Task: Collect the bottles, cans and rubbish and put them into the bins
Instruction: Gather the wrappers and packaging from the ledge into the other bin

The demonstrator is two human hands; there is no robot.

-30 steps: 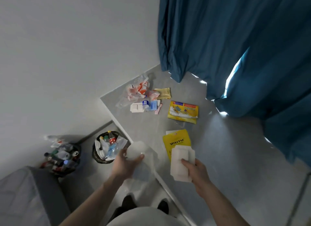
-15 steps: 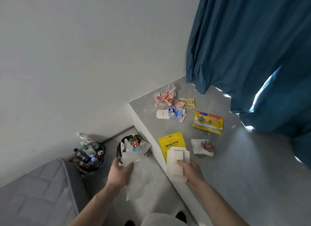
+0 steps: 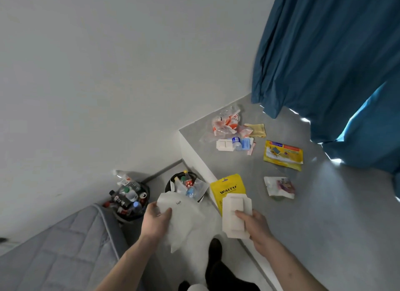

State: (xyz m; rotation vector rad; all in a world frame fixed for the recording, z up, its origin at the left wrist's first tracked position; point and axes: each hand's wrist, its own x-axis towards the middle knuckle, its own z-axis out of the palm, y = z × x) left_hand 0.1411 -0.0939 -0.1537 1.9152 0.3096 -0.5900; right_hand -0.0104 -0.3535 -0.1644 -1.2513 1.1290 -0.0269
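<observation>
Head view looks down on the left hand, whose thumb and fingers pinch the upper edge of a white paper sheet that hangs crumpled just in front of the nearer bin. The right hand curls around the lower right side of a white moulded packaging tray, held above the front edge of a grey raised platform.

Two dark round bins stand on the floor below the platform's left edge. The nearer bin, touching the platform's white side, holds bottles and clear plastic; the farther bin, to its left against the wall, is heaped with bottles and cans.

On the platform, a yellow WAITU pouch lies at the front left edge, partly under the held tray. A small clear packet lies to its right. Farther back lies a yellow snack bag, and near the back left corner sits a cluster of wrappers with a second white tray and a small blue-capped bottle.

A blue curtain hangs over the platform's far right side, and a grey quilted mattress fills the lower left.
</observation>
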